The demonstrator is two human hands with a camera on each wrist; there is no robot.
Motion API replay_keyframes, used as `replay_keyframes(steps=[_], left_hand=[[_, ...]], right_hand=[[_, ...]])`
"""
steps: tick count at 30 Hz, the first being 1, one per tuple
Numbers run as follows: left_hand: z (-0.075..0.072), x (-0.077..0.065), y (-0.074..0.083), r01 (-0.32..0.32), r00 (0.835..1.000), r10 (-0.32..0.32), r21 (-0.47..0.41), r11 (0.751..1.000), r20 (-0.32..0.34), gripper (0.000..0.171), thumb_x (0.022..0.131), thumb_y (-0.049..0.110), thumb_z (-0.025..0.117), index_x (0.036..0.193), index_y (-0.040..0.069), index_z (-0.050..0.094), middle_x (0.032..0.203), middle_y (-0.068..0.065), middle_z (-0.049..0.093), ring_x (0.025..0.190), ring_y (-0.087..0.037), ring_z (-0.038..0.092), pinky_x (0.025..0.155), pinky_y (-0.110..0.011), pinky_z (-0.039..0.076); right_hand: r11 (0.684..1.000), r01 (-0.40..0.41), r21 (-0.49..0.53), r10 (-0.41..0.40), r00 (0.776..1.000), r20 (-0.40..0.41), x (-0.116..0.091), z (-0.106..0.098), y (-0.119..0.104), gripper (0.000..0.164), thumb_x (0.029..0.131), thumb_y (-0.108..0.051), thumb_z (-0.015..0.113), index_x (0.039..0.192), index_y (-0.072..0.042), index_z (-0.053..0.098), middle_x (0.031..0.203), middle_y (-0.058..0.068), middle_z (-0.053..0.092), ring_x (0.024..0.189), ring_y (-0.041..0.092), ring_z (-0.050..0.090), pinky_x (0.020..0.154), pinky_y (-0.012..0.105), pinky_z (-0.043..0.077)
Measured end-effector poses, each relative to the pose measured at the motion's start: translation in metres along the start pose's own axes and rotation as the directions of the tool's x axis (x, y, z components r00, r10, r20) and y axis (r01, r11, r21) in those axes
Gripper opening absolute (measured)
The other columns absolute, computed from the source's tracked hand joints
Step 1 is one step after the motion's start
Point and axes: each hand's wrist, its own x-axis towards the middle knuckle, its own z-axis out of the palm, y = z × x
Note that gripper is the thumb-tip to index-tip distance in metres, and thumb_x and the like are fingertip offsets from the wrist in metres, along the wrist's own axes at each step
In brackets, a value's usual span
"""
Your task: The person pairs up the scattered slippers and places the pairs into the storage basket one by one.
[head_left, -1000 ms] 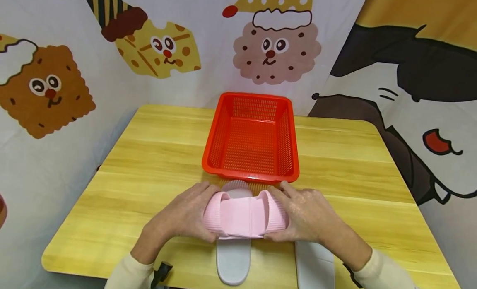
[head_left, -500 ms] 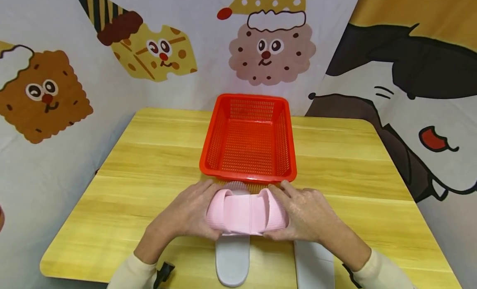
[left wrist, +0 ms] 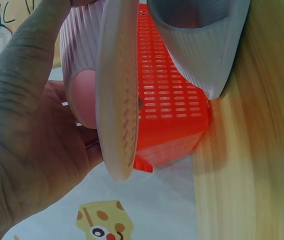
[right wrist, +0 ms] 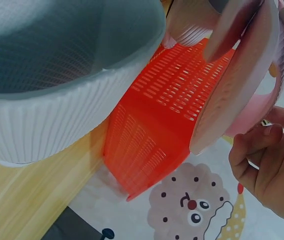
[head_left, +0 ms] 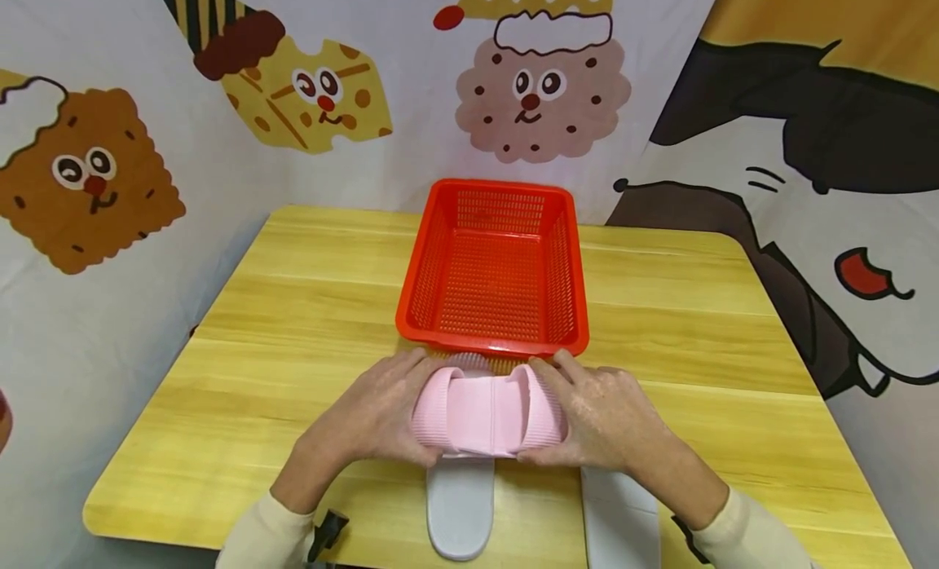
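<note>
A pair of pink slide slippers (head_left: 471,412) is held side by side above the table, in front of the basket. My left hand (head_left: 381,410) grips the left pink slipper (left wrist: 117,90) at its ribbed strap. My right hand (head_left: 597,410) holds the right pink slipper (right wrist: 239,82) the same way, thumb towards me. In the head view their soles meet along a thin line. Below them lies a light grey slipper (head_left: 460,508), its middle hidden by the pink pair. Another grey slipper (head_left: 622,512) lies partly under my right forearm; its ribbed strap (right wrist: 72,122) looms large in the right wrist view.
A red plastic basket (head_left: 491,288) with slotted walls stands just beyond my hands, nothing in it. The wooden table (head_left: 293,324) extends to both sides. Behind it hangs a printed cloth (head_left: 421,80) with cartoon figures.
The pink slippers have shifted slightly away from me, towards the basket. My left hand has moved a little right, so the pair looks narrower. The grey slippers and basket stay put.
</note>
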Motion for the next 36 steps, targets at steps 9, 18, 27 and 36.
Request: replay_keyframes(steps=[9,18,27,36], left_hand=[[0.008,0.003,0.006,0.014,0.999,-0.010,-0.086,0.996,0.043,0.108,0.052,0.058,0.089,0.147,0.026,0.047,0.134,0.005,0.055,0.118,-0.012,0.052,0.096,-0.038,0.048],[0.010,0.003,0.007,0.004,0.999,0.002,-0.110,0.994,0.051,0.108,0.054,0.059,0.087,0.151,0.034,0.044,0.143,0.005,0.051,0.119,-0.012,0.051,0.093,-0.041,0.049],[0.012,0.004,0.008,0.004,0.998,0.001,-0.092,0.996,0.056,0.107,0.055,0.059,0.086,0.150,0.028,0.047,0.146,0.000,0.051,0.123,-0.017,0.052,0.095,-0.043,0.049],[0.012,0.006,0.008,-0.019,0.999,0.023,-0.109,0.994,0.037,0.106,0.054,0.056,0.089,0.148,0.027,0.048,0.139,0.005,0.053,0.119,-0.013,0.053,0.094,-0.039,0.049]], right_hand=[[1.000,0.007,0.028,-0.006,1.000,-0.020,0.006,0.001,-0.007,0.102,0.066,-0.090,0.062,0.134,-0.015,0.061,0.113,0.003,0.060,0.056,0.017,0.058,0.048,0.032,0.046],[1.000,-0.003,0.010,0.003,1.000,0.006,0.006,0.002,-0.009,0.100,0.066,-0.090,0.061,0.134,-0.017,0.061,0.113,0.003,0.060,0.052,0.016,0.051,0.045,0.029,0.042],[1.000,0.000,0.000,0.000,1.000,0.001,0.007,0.003,-0.010,0.099,0.067,-0.090,0.059,0.133,-0.017,0.060,0.113,0.004,0.060,0.051,0.016,0.051,0.045,0.029,0.042],[1.000,-0.003,0.008,0.003,1.000,0.006,0.008,0.002,-0.011,0.100,0.066,-0.090,0.060,0.134,-0.016,0.060,0.114,0.004,0.060,0.052,0.016,0.052,0.046,0.030,0.044]])
